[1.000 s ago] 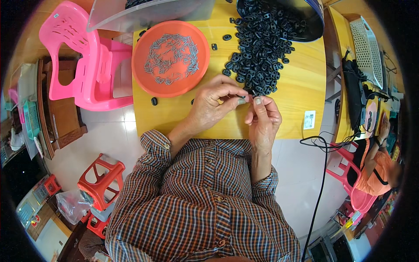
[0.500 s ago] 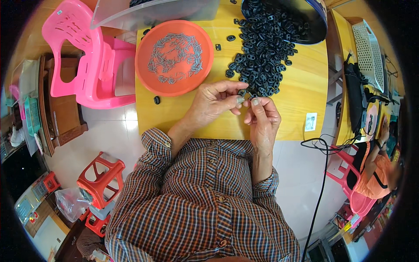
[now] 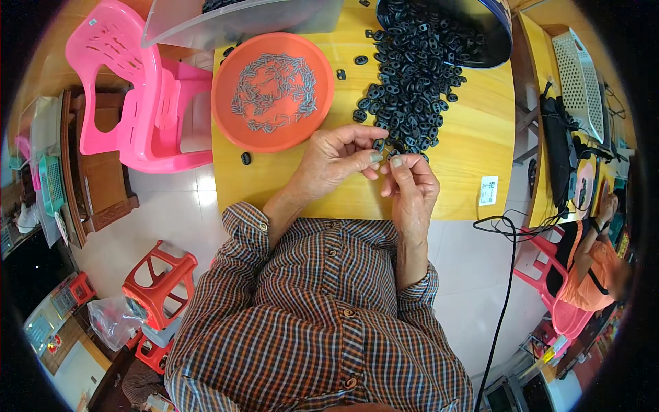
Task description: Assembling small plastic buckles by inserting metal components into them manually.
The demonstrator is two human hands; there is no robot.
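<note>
My left hand [image 3: 334, 162] and my right hand [image 3: 410, 187] meet over the yellow wooden table [image 3: 473, 158], fingertips pinched together on a small black plastic piece [image 3: 386, 147]. Just beyond the fingers lies a heap of several black plastic pieces [image 3: 410, 89], spilling from a dark round basin [image 3: 491, 34] at the far right. To the left of the heap stands an orange round tray [image 3: 226, 110] holding several small grey metal pins [image 3: 273, 91]. Whether a pin is also in the fingers is too small to tell.
A clear plastic bin [image 3: 240, 17] stands at the table's far edge. A pink plastic chair [image 3: 130, 96] is left of the table, a red stool [image 3: 158, 281] lower left. A black cable [image 3: 504, 275] hangs at right. Another person in orange [image 3: 590, 268] sits far right.
Both hands stay pinched together at the heap's near edge; the fingers have shifted slightly on the small black piece.
</note>
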